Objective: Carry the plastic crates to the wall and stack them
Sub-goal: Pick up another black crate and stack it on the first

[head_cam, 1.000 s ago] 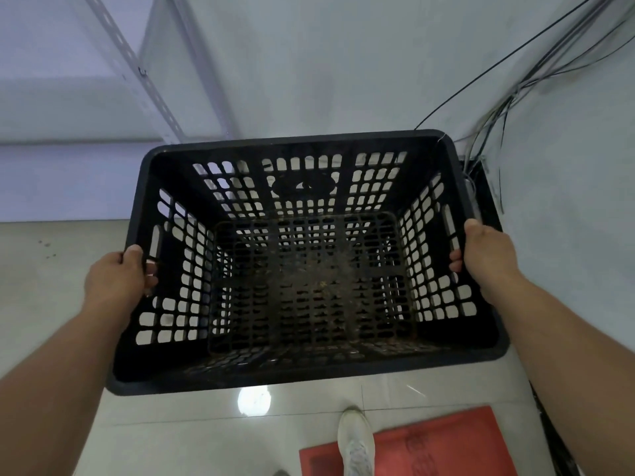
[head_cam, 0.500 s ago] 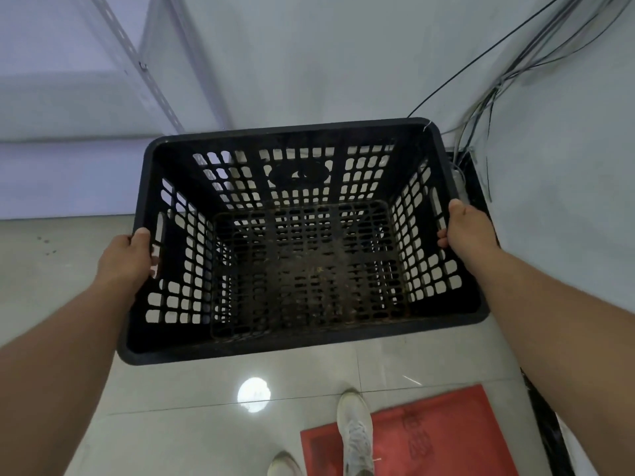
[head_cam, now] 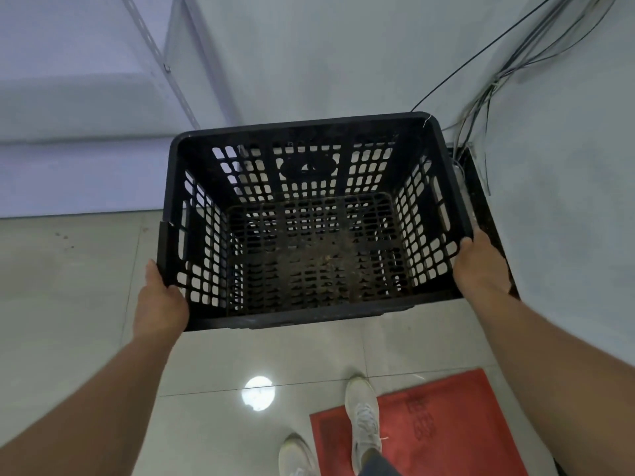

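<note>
A black perforated plastic crate (head_cam: 309, 316) sits low in front of me, close to the corner where two pale walls meet. It holds nothing but some brownish dirt on its grid bottom. My left hand (head_cam: 159, 304) presses against the crate's left side near the front corner, with its fingers hidden behind the plastic. My right hand (head_cam: 481, 266) grips the right rim near the front corner. I cannot tell whether the crate rests on the floor or hangs just above it.
Loose cables (head_cam: 481, 97) hang down the right wall to a black strip (head_cam: 494, 228) at its foot. A slotted metal rail (head_cam: 154, 46) leans at the left. A red mat (head_cam: 446, 424) and my white shoes (head_cam: 362, 410) are on the glossy tiles.
The crate has moved down and away from me toward the wall corner. Both hands have slid back along its sides to the near corners.
</note>
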Demonstrator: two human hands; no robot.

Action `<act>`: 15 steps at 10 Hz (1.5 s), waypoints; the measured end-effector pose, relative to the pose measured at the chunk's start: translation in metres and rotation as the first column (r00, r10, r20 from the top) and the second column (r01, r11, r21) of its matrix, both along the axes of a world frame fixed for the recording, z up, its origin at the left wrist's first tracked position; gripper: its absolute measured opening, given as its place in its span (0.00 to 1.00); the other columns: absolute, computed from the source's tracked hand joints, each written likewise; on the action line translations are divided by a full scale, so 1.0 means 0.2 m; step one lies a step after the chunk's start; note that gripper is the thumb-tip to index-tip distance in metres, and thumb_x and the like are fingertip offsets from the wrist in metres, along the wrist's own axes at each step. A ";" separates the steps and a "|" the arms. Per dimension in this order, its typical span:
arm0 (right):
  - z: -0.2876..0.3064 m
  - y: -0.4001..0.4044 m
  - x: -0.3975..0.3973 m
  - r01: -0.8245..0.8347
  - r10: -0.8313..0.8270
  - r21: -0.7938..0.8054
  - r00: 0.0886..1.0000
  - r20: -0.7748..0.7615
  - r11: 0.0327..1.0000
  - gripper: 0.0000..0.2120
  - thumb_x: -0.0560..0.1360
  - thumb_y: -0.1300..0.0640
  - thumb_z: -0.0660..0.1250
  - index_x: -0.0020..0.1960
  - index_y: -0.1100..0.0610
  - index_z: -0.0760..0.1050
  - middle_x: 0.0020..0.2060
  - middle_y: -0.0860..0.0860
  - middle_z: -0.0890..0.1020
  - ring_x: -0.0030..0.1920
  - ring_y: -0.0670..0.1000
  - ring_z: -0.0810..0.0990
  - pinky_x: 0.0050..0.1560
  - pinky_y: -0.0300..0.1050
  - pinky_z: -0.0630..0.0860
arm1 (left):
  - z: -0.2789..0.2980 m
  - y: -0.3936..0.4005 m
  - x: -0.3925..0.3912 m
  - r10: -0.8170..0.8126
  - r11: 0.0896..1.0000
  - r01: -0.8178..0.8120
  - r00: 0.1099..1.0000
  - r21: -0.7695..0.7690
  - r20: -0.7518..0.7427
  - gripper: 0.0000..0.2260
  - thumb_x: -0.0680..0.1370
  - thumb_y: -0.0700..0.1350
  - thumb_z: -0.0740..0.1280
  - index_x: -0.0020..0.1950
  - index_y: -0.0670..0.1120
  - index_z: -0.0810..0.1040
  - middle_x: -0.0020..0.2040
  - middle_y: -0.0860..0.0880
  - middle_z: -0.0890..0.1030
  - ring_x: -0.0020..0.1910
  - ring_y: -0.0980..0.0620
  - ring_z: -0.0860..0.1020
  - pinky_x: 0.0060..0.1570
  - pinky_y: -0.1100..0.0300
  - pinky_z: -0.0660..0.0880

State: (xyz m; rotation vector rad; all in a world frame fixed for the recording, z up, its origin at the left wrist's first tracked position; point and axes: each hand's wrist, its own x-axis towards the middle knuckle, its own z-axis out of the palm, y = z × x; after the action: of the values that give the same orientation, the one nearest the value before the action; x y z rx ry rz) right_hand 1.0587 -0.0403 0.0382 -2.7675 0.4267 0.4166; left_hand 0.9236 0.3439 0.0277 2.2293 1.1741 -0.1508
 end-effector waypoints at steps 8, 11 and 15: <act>-0.13 0.04 -0.06 0.066 -0.051 -0.154 0.994 0.100 0.986 0.28 0.81 0.52 0.52 0.76 0.63 0.52 0.72 0.66 0.61 0.68 0.66 0.63 0.67 0.59 0.62 | -0.03 -0.01 -0.03 -0.094 0.989 0.097 0.995 0.112 -0.036 0.29 0.79 0.43 0.59 0.77 0.44 0.50 0.72 0.36 0.63 0.68 0.35 0.64 0.66 0.41 0.63; 0.07 0.17 -0.50 -0.068 0.084 -0.074 0.969 0.234 0.995 0.26 0.81 0.46 0.50 0.75 0.58 0.59 0.73 0.61 0.62 0.73 0.60 0.60 0.70 0.54 0.57 | 0.18 -0.33 -0.21 -0.309 0.947 0.321 0.876 0.031 0.371 0.21 0.80 0.46 0.59 0.74 0.46 0.64 0.70 0.45 0.70 0.66 0.50 0.69 0.66 0.55 0.65; 0.02 -0.09 -1.15 0.172 -0.206 0.225 0.969 0.134 0.959 0.24 0.81 0.48 0.54 0.73 0.60 0.64 0.69 0.59 0.68 0.66 0.59 0.69 0.65 0.52 0.66 | 0.09 -0.80 -0.49 -0.241 0.857 0.361 0.912 -0.369 0.333 0.12 0.79 0.51 0.61 0.61 0.51 0.76 0.55 0.47 0.81 0.54 0.48 0.79 0.61 0.47 0.74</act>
State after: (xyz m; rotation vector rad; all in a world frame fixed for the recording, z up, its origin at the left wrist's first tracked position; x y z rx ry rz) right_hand 0.8296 -0.0575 0.0422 -2.5015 0.5679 0.1848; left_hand 0.8266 0.1843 0.0460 1.9492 0.5628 -0.1949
